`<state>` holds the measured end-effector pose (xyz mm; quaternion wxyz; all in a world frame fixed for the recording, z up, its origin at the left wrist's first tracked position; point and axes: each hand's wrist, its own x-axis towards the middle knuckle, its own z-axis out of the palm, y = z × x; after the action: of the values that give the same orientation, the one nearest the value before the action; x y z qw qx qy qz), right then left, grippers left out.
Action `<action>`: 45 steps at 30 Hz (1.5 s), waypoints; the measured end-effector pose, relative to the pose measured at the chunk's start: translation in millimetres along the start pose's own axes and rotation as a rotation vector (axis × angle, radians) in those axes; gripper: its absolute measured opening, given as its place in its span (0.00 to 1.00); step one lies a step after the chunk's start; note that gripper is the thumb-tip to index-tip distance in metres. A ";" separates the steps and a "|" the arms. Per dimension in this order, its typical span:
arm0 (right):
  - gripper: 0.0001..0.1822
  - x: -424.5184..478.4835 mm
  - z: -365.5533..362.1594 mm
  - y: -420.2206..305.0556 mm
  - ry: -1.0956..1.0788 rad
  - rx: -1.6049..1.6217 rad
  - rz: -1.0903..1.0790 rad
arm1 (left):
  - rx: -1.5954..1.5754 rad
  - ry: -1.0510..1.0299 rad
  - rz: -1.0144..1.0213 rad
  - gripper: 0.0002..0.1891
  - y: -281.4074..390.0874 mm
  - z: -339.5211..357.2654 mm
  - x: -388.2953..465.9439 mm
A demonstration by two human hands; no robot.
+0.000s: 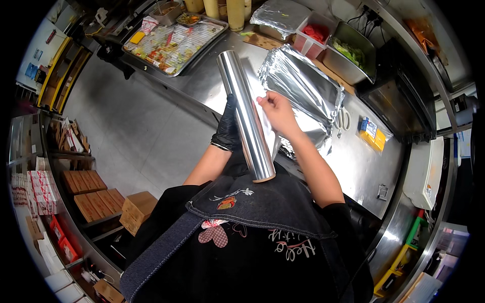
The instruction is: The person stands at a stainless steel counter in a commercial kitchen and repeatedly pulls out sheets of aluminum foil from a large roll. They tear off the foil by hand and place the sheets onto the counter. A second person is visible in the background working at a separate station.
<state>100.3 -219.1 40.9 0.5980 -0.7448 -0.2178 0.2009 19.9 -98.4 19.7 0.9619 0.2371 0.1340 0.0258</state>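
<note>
A large roll of aluminium foil (246, 121) is held up in front of my apron, its lower end near my chest. My left hand (227, 130), in a black glove, grips the roll from its left side; part of the hand is hidden behind it. On the other side, my bare right hand (277, 111) has its fingertips pinched at the pale loose flap (267, 130) along the roll. Just beyond that hand a foil-covered tray (303, 79) lies on the steel worktable (197, 85), its wrapping crumpled at the rim.
A wire-rack tray (174, 41) with food scraps stands far left on the table. Tubs of red food (316, 34) and lettuce (348, 51) line the back. White-handled scissors (343, 119) and a yellow packet (373, 134) lie at right. Cardboard boxes (138, 210) fill shelves at left.
</note>
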 end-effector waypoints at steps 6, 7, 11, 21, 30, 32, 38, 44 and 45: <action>0.11 -5.9 -79.9 -71.3 0.218 -0.077 -0.163 | 0.140 0.079 -0.097 0.18 3.2 -20.4 6.4; 0.10 -5.5 -91.2 -76.4 0.307 0.084 -0.196 | 0.166 0.051 -0.110 0.17 5.5 -24.0 8.7; 0.12 -9.8 -154.4 -50.9 0.332 -0.383 -0.060 | 0.233 0.078 -0.167 0.20 7.5 -29.1 12.6; 0.09 -120.3 -155.3 46.6 0.803 -0.049 -0.121 | 0.078 0.279 0.117 0.11 8.2 -82.1 -10.7; 0.13 -46.7 -176.3 136.4 0.853 -0.084 0.013 | 0.090 -0.024 0.262 0.30 60.8 -44.5 -16.8; 0.13 -28.7 -167.4 141.8 0.851 -0.208 0.080 | 0.097 -0.092 0.205 0.32 54.8 -29.5 -8.2; 0.25 -30.3 -134.8 87.1 0.861 -0.987 -0.113 | 0.071 -0.216 0.135 0.35 38.2 3.0 5.0; 0.19 -77.8 -35.6 -27.1 -0.190 -0.153 -0.065 | 0.052 -0.331 0.140 0.39 25.6 19.5 14.9; 0.16 -79.2 -32.3 -22.5 -0.197 -0.119 -0.031 | 0.061 -0.339 0.160 0.40 25.0 24.1 14.7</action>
<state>51.2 -285.5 72.7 0.5315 -0.7520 -0.2985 0.2508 41.0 -85.4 48.2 0.9578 0.2772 -0.0486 0.0579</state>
